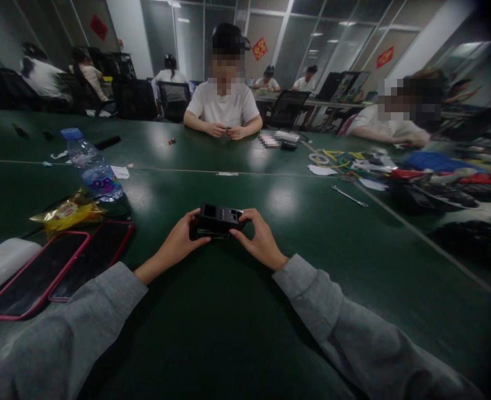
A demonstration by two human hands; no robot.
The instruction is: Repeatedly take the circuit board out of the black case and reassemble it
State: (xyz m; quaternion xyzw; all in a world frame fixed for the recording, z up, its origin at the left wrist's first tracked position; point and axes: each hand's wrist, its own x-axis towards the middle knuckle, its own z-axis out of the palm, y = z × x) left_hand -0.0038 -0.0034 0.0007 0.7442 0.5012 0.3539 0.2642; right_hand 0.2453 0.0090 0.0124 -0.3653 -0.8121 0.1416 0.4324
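Observation:
A small black boxy device (220, 216) is held just above the green table, near the middle of the view. Its upper face shows a dark square window and several small marks or openings, and a circuit-board-like edge shows beneath the black casing. My left hand (181, 238) grips its left end, thumb below and fingers at the upper corner. On the right end, my right hand (259, 238) holds it between thumb and fingers. The fingertips behind the device are partly hidden.
Left on the green table (229, 311) are two red-edged phones (39, 275), a white object (4, 264), a yellow packet (68, 214) and a plastic bottle (93, 166). A wrench (349, 196) and tangled cables (341, 159) lie right. A person (224, 103) sits opposite.

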